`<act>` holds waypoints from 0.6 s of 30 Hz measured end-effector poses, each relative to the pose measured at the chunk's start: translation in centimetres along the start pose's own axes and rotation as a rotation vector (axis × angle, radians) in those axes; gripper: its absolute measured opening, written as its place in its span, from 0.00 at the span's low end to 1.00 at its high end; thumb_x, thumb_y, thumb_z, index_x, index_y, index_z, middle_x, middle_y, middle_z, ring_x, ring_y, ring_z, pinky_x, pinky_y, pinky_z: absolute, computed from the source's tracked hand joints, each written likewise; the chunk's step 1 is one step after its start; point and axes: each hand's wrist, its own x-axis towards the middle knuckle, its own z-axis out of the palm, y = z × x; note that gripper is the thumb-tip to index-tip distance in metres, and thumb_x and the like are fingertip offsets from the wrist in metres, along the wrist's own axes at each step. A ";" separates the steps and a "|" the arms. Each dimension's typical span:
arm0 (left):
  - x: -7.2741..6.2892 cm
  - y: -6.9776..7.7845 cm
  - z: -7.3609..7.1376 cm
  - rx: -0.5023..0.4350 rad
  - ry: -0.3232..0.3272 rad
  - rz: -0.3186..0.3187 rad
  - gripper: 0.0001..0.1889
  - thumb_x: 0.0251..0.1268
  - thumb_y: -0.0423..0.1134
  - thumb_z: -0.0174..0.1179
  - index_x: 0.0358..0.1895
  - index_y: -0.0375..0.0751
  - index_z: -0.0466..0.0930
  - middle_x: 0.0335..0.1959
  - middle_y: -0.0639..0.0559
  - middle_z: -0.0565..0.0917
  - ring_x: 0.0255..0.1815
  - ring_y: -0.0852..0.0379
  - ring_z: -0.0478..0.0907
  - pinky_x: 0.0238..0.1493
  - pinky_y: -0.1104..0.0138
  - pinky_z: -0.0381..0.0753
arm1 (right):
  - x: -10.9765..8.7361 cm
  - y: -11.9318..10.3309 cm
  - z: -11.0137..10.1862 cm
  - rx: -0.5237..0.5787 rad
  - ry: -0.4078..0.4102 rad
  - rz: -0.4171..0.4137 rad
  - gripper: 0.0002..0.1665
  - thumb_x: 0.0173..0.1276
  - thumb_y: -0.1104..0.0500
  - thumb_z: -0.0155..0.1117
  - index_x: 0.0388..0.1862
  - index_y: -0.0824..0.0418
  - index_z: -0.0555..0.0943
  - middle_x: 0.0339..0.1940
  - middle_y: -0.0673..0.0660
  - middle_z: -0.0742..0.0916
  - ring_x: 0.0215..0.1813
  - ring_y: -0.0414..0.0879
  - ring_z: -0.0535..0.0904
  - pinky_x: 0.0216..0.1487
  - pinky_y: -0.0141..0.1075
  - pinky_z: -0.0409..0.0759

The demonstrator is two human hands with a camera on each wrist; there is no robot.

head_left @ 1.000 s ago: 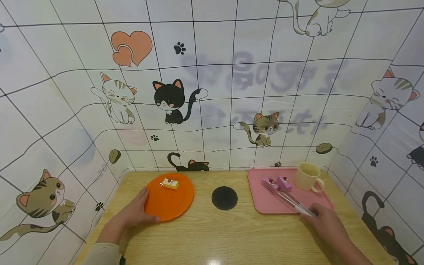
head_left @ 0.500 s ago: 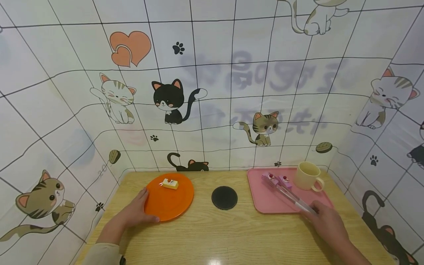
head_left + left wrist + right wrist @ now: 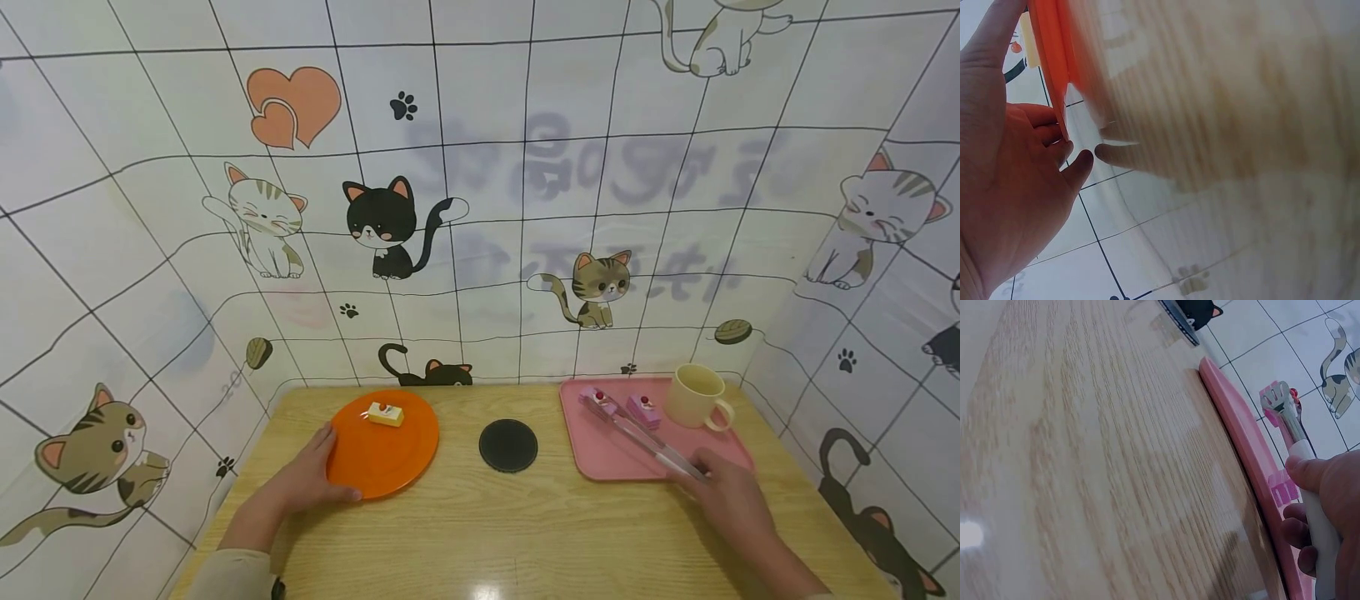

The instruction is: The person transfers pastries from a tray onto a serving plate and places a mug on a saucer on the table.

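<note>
My left hand (image 3: pixel 311 477) grips the left rim of an orange plate (image 3: pixel 390 467), its fingers along the far side and its thumb at the near side. A small yellow toy cake (image 3: pixel 386 414) with a red berry sits on that plate. With my right hand (image 3: pixel 723 496) I hold metal tongs (image 3: pixel 637 433) by their white handles (image 3: pixel 1316 519). The fork-like tips (image 3: pixel 1277 397) pinch a pink cake (image 3: pixel 599 398), close over the pink tray (image 3: pixel 600 462). A second pink cake (image 3: pixel 643 410) stands on the tray, beside the tongs.
A pale yellow mug (image 3: pixel 693 398) stands at the tray's back right, its handle toward the right. Between plate and tray lies a round black coaster (image 3: pixel 508 446) on the wooden table (image 3: pixel 480 525). A cat-print wall covering (image 3: pixel 487 183) closes off the back and sides.
The tongs and the pink cake in their tips have shifted left and slightly back, away from the second pink cake. My left hand and the plate have stayed in place.
</note>
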 end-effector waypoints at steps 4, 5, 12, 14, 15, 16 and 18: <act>-0.1 0.1 -0.1 0.004 -0.003 -0.008 0.75 0.52 0.67 0.84 0.87 0.22 0.47 0.90 0.25 0.45 0.88 0.22 0.46 0.82 0.29 0.56 | 0.2 -0.4 0.4 0.008 -0.034 0.011 0.19 0.70 0.43 0.83 0.33 0.49 0.81 0.28 0.45 0.84 0.33 0.47 0.73 0.33 0.39 0.68; -0.1 0.1 -0.1 0.005 -0.004 -0.008 0.75 0.52 0.67 0.84 0.87 0.22 0.47 0.90 0.25 0.45 0.88 0.22 0.46 0.82 0.29 0.56 | 0.3 -0.5 0.5 0.009 -0.045 0.013 0.19 0.71 0.43 0.82 0.34 0.50 0.81 0.28 0.45 0.84 0.33 0.47 0.73 0.33 0.39 0.68; 0.0 0.2 -0.2 0.000 -0.004 -0.006 0.75 0.52 0.67 0.84 0.87 0.22 0.46 0.90 0.24 0.44 0.88 0.22 0.46 0.82 0.29 0.56 | 0.4 -1.8 1.0 0.056 -0.074 0.004 0.17 0.74 0.45 0.80 0.35 0.51 0.81 0.29 0.48 0.84 0.34 0.47 0.73 0.33 0.38 0.69; 0.0 0.2 -0.2 -0.003 -0.004 -0.006 0.75 0.52 0.67 0.84 0.87 0.22 0.46 0.90 0.24 0.44 0.88 0.22 0.46 0.82 0.29 0.56 | 0.5 -2.1 1.2 0.058 -0.090 0.017 0.16 0.74 0.46 0.79 0.36 0.51 0.81 0.30 0.48 0.84 0.35 0.47 0.73 0.35 0.39 0.70; 0.0 0.2 -0.2 -0.004 -0.005 -0.008 0.75 0.52 0.67 0.84 0.88 0.22 0.46 0.90 0.24 0.44 0.88 0.22 0.46 0.83 0.30 0.55 | 0.6 -2.3 1.2 0.060 -0.104 0.028 0.16 0.75 0.45 0.79 0.37 0.51 0.82 0.31 0.48 0.84 0.35 0.48 0.74 0.36 0.39 0.71; 0.0 0.1 -0.1 -0.006 -0.006 -0.009 0.76 0.51 0.67 0.84 0.88 0.22 0.46 0.90 0.24 0.44 0.88 0.22 0.45 0.83 0.30 0.55 | 0.7 -2.5 1.3 0.062 -0.117 0.040 0.16 0.75 0.45 0.78 0.38 0.52 0.82 0.31 0.48 0.84 0.36 0.48 0.74 0.37 0.40 0.71; 0.0 0.1 -0.1 -0.007 -0.006 -0.010 0.75 0.51 0.67 0.84 0.88 0.22 0.46 0.90 0.25 0.44 0.89 0.22 0.45 0.83 0.30 0.55 | 0.9 -2.9 1.5 0.063 -0.131 0.049 0.15 0.75 0.46 0.78 0.38 0.52 0.83 0.32 0.48 0.85 0.37 0.48 0.74 0.38 0.41 0.72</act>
